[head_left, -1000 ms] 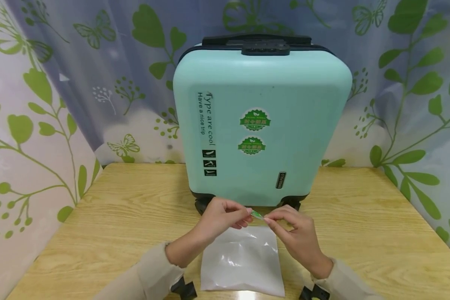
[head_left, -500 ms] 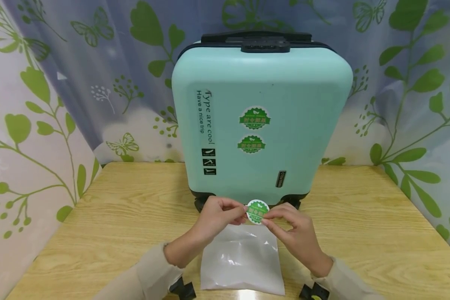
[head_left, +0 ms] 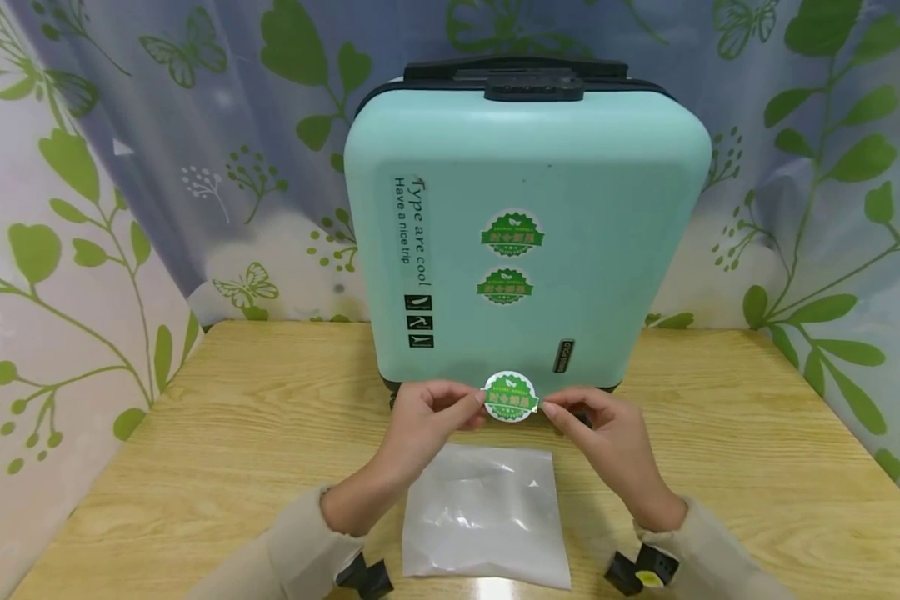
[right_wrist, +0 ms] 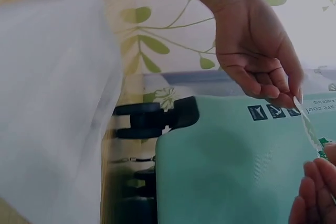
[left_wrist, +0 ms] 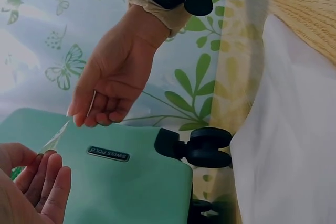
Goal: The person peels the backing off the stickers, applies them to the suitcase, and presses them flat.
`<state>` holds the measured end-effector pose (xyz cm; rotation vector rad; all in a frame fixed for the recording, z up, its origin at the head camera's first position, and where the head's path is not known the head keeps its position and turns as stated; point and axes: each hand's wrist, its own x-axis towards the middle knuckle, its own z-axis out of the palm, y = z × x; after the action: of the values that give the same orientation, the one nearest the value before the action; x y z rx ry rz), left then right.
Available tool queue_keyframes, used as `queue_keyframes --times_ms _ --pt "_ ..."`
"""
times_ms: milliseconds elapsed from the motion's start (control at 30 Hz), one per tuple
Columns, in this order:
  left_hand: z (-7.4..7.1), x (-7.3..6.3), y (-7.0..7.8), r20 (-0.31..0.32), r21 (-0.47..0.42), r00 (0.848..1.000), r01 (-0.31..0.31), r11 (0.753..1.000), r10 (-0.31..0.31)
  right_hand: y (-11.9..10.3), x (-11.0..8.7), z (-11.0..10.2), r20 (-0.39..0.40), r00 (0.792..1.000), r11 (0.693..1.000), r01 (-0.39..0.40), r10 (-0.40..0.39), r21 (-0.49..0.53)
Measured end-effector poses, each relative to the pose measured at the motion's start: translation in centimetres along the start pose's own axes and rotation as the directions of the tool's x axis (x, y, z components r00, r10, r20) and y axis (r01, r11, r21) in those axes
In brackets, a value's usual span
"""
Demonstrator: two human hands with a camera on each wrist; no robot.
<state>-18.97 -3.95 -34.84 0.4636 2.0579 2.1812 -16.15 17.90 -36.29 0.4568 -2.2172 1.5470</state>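
In the head view a round green-and-white sticker (head_left: 512, 397) is held up, face toward the camera, in front of the suitcase's lower edge. My left hand (head_left: 429, 421) pinches its left edge between thumb and finger. At the opposite edge, the thumb and fingertip of my right hand (head_left: 611, 429) pinch it. Both wrist views show the sticker (left_wrist: 55, 138) nearly edge-on between the two hands. Behind it stands a mint-green suitcase (head_left: 607, 217), upright. Two matching stickers, an upper one (head_left: 512, 234) and a lower one (head_left: 505, 286), are on its front.
A glossy white sheet (head_left: 483, 517) lies on the wooden table (head_left: 270, 400) below the hands. The suitcase has black wheels (left_wrist: 207, 148) and a black top handle (head_left: 517, 68). A leaf-patterned curtain (head_left: 285, 208) hangs behind the table.
The sticker has turned from nearly edge-on to facing the camera and risen slightly. Both hands moved up a little, and the right fingers shifted outward to its right edge.
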Motion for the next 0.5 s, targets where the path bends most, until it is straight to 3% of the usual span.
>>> queue_keyframes --times_ms 100,200,500 --pt "0.0 0.0 0.1 -0.009 0.001 1.0 -0.024 1.0 0.024 -0.3 0.3 0.0 0.038 0.989 0.989 -0.145 0.143 0.04" --pt "0.1 0.0 0.2 -0.012 0.004 0.999 -0.046 0.999 0.046 -0.7 0.7 0.0 0.068 0.973 0.973 -0.223 0.219 0.056" --pt "0.2 0.2 0.6 -0.046 0.033 0.994 -0.094 0.995 0.095 -1.8 1.6 0.4 0.029 0.966 0.962 -0.257 0.256 0.092"
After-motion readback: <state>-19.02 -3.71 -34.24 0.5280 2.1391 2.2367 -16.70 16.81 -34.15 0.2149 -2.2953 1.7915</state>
